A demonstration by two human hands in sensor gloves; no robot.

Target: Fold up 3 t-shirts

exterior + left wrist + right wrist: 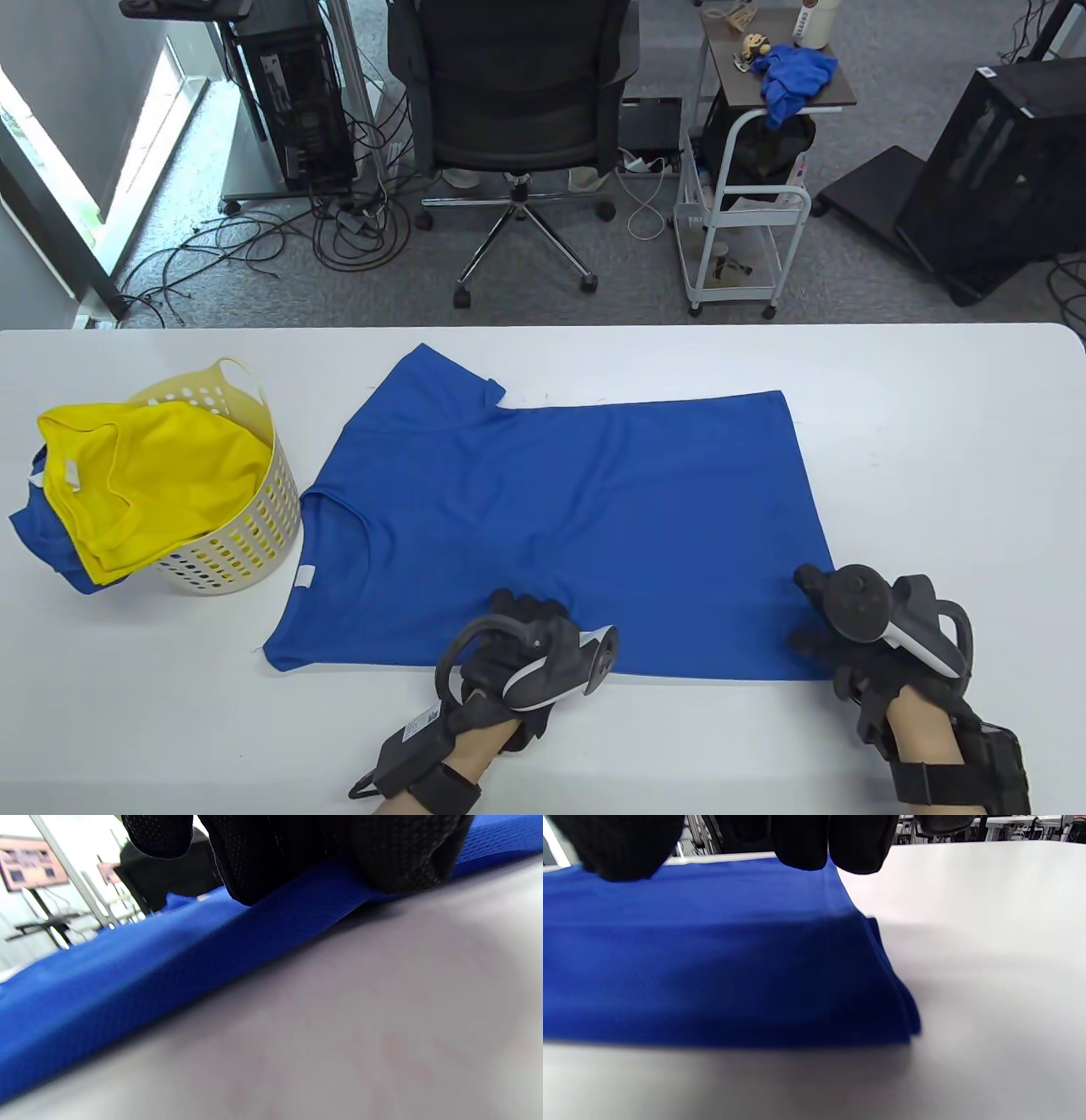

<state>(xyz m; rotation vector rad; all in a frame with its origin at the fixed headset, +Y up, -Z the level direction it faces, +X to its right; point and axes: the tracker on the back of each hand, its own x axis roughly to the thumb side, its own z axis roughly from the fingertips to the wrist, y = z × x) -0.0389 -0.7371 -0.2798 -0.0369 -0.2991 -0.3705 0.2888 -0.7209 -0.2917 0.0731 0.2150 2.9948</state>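
Observation:
A blue t-shirt [577,509] lies flat on the white table [933,475], collar to the left, hem to the right, its near side a straight edge. My left hand [530,611] rests its fingers [297,853] on the shirt's near edge [148,963] and presses the fabric. My right hand [814,628] is at the near right hem corner, with its fingers [801,840] spread just over the shirt [712,963]. A yellow t-shirt [153,484] and another blue one [42,535] hang out of the basket.
A cream perforated laundry basket [254,526] stands at the table's left. Beyond the far edge stand an office chair [517,93] and a white cart [738,221] on the floor. Bare table lies right of the shirt.

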